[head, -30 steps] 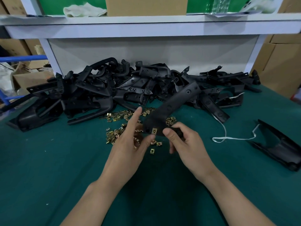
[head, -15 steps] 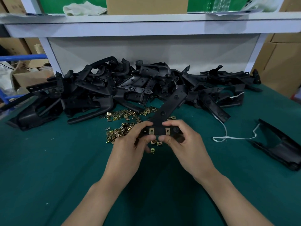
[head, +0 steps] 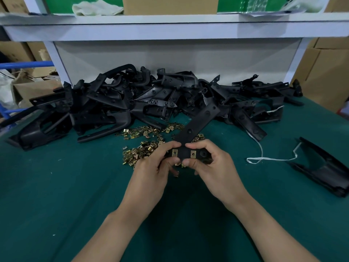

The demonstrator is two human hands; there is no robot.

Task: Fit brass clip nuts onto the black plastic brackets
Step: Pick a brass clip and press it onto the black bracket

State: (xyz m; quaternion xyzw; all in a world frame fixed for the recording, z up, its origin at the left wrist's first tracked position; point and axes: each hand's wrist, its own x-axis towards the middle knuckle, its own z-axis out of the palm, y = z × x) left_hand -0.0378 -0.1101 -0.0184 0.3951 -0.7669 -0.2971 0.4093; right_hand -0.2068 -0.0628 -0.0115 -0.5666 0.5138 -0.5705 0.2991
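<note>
A long black plastic bracket is held above the green table, its far end pointing up and to the right. Two brass clip nuts sit side by side on its near end. My left hand pinches the near end at the left nut, thumb below and fingers on top. My right hand grips the same end at the right nut. Loose brass clip nuts lie scattered on the table just behind and left of my hands.
A large heap of black brackets fills the back of the green table. One separate black bracket lies at the right, with a white string beside it. A white shelf frame stands behind; cardboard boxes flank it.
A second clip nut has appeared on the bracket's near end. My left hand closed onto the bracket, and the bracket tipped lower and nearer to me.
</note>
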